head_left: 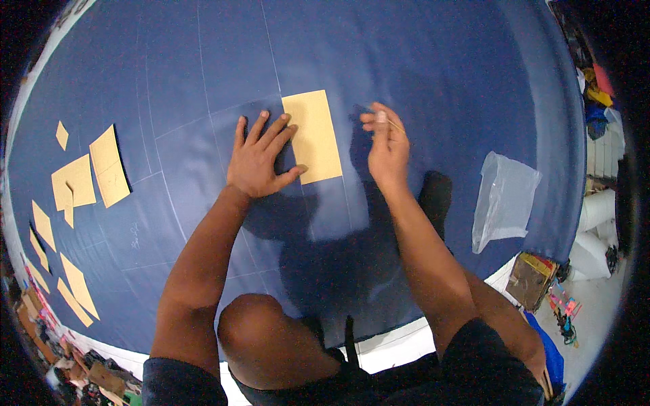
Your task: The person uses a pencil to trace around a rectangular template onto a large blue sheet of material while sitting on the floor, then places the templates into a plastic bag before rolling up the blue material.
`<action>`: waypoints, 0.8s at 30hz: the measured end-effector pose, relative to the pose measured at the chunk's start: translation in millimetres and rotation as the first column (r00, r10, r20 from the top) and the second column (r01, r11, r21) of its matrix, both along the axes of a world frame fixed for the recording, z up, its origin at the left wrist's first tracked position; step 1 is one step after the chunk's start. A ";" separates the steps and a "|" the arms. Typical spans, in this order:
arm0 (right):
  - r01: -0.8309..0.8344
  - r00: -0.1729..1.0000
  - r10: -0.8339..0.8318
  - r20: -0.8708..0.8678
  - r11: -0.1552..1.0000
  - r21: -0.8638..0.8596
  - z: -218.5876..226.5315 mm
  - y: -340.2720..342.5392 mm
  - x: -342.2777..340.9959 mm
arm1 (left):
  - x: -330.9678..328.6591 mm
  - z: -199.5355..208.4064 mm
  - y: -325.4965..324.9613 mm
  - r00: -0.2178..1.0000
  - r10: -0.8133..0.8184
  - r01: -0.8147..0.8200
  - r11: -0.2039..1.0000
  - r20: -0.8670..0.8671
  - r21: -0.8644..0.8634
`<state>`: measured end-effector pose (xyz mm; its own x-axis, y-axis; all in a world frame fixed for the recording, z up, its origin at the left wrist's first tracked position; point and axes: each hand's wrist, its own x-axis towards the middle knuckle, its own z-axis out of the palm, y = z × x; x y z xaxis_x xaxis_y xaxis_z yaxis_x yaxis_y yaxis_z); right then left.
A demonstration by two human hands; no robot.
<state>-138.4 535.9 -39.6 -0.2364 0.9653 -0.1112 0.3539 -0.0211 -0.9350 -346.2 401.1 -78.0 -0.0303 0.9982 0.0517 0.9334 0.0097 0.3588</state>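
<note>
A yellow rectangular card point(318, 135) lies flat on a wide dark blue sheet point(440, 68). My left hand point(261, 152) is spread flat at the card's left side, its fingertips and thumb resting on the card's left edge and the palm over the sheet. To the right of the card, my right hand point(389, 149) is raised slightly and pinches a slim pen point(398, 126) between thumb and fingers. Only a little of the pen shows, and its tip is blurred. Thin pale lines run across the sheet around the card.
Several yellow card pieces of different shapes point(110, 166) lie on the sheet at the left. A translucent plastic bag point(508, 199) rests on it at the right. My bent knee point(261, 331) is at the near edge. Beyond the sheet are stacked books point(531, 281) and white rolls point(594, 230).
</note>
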 end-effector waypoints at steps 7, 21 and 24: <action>-0.332 0.943 0.331 0.027 0.941 0.070 -21.6 13.8 -68.5 | 3.6 3.1 5.6 1.000 -0.016 0.015 0.998 0.016 0.057; -0.433 0.890 0.400 0.217 0.892 0.131 -28.7 26.0 -93.4 | 3.3 0.6 6.8 1.000 -0.001 0.001 0.999 0.006 0.041; -0.405 0.901 0.351 0.256 0.892 0.200 -33.3 31.9 -83.0 | 5.0 0.7 8.3 1.000 -0.011 0.011 1.000 0.026 0.008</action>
